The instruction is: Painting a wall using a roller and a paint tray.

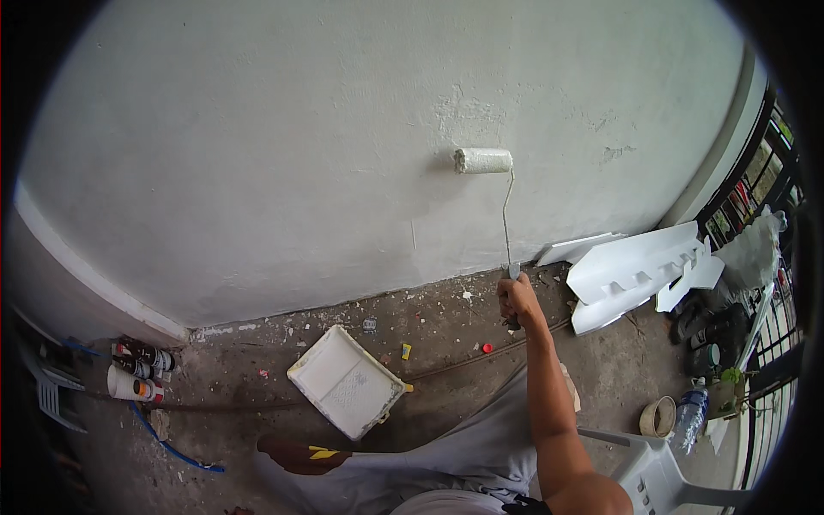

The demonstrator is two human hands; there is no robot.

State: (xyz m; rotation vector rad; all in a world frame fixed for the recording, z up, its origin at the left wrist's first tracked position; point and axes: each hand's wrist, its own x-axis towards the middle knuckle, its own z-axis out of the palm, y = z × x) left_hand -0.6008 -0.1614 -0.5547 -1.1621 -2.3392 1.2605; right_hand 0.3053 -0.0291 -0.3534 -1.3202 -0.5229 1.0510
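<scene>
My right hand point(517, 301) is closed around the handle of a paint roller point(484, 161), with my arm stretched forward. The roller's cover is coated in white paint and is at the wall point(309, 167); whether it touches cannot be told. Near the roller the wall's surface is rough and patchy, with flaking above it. On the floor before me lies a paint tray point(347, 381) with white paint in its well and on its ribbed slope. My left hand is out of view.
White moulded panels point(634, 277) lean by the wall at right. A plastic chair point(650, 473), a round container point(657, 416) and a plastic bottle point(691, 412) stand nearby. Dark bottles point(145, 357), stacked cups point(125, 384) and a blue hose point(170, 444) lie left on the paint-spotted concrete floor point(225, 367).
</scene>
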